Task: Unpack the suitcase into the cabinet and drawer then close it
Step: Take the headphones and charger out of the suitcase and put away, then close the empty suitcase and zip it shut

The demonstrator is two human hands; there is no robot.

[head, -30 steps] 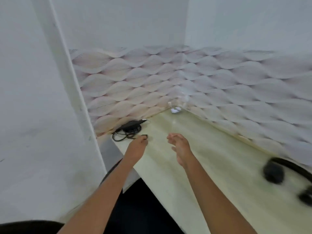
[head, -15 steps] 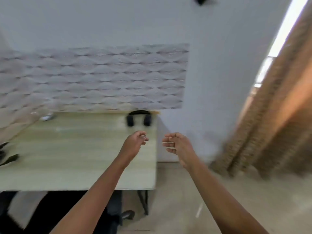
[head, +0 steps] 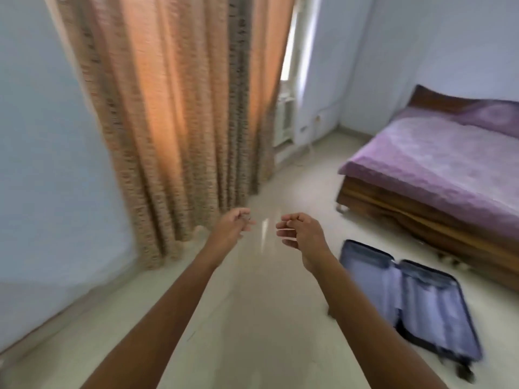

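Observation:
The suitcase (head: 429, 310) lies open flat on the floor at the lower right, with a dark shell and pale lilac lining. Both halves look bare, though the picture is blurred. My left hand (head: 233, 226) and my right hand (head: 302, 234) are stretched out in front of me over the floor, left of the suitcase and apart from it. The fingers of both hands are loosely curled, and I see nothing plainly held in either. No cabinet or drawer is in view.
A bed (head: 438, 169) with a purple cover stands on the right, just behind the suitcase. A long beige curtain (head: 182, 108) hangs ahead on the left, and a pale wall (head: 47, 164) runs along the left side. Pale glossy floor (head: 252, 318) stretches ahead.
My view has swung right, from the desk corner past the curtain to the bed and the open suitcase. Both hands keep the same outstretched pose in front of me.

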